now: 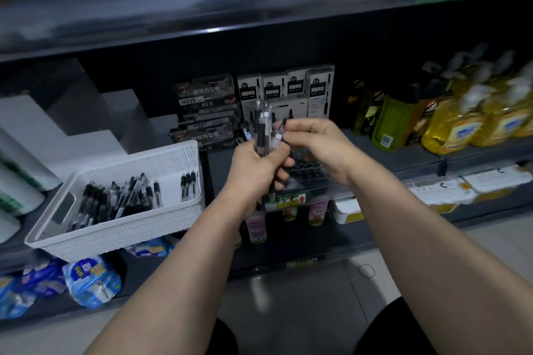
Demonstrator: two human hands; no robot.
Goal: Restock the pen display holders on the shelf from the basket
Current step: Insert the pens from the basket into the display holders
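a bunch of black-and-clear plastic pens (pixel 264 130) stands upright over the clear holed pen display holder (pixel 308 173) on the dark shelf (pixel 418 160). a white perforated plastic basket (pixel 115 228) with more pens sits to the left and yellow bottles (pixel 450 130) to the right. the left hand (pixel 256 167) grips the bunch; the right hand (pixel 314 141) pinches one pen (pixel 281 128).

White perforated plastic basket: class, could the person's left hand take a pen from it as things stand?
Probably not yet. The path to the white perforated plastic basket is open, just beside the left hand, but that hand's fingers grip a bundle of black-and-clear pens, leaving none free.
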